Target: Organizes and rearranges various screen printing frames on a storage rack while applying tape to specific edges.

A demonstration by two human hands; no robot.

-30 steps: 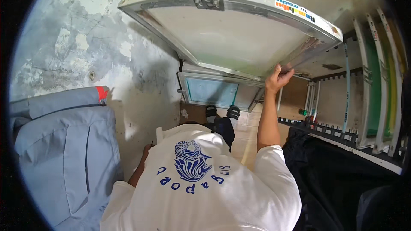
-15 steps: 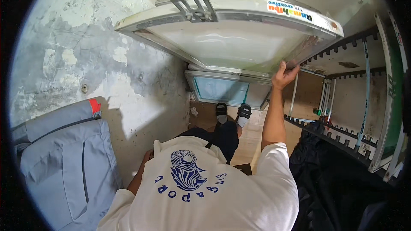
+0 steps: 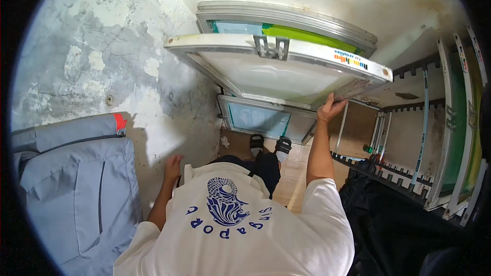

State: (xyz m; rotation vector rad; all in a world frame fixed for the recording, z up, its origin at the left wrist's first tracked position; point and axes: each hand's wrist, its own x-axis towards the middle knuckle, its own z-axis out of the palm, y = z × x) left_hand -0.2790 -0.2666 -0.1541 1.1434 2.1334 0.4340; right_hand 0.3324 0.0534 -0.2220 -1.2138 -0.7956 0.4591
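The right hand [image 3: 331, 108] grips the lower right edge of a framed panel [image 3: 255, 75], with the thumb up against the frame and the fingers closed around the edge. The left hand [image 3: 174, 167] is raised beside the body, near the wall on the left; its fingers show small and partly in shadow, so whether they are curled or spread cannot be told.

The framed panel is located ahead of the person, tilted, with its white top edge facing up. A slotted metal bracket [image 3: 271, 47] is fitted near the middle of that edge, and a multicoloured label [image 3: 351, 59] is attached toward its right end. Behind it is a rear frame [image 3: 286, 16] with a lime-green and teal inner face. Below it, near the floor, is a lower frame [image 3: 261, 118] with a light blue face.

Two black sandals [image 3: 282, 145] rest on the floor [image 3: 296, 174]. To the right, a rack with black toothed rails [image 3: 394, 176] carries upright frames [image 3: 444, 122]. Black fabric [image 3: 388, 220] lies in front of the rack. To the left, a grey fabric article [image 3: 56, 189] with a red tab [image 3: 120, 121] is positioned beside the peeling wall [image 3: 102, 46].
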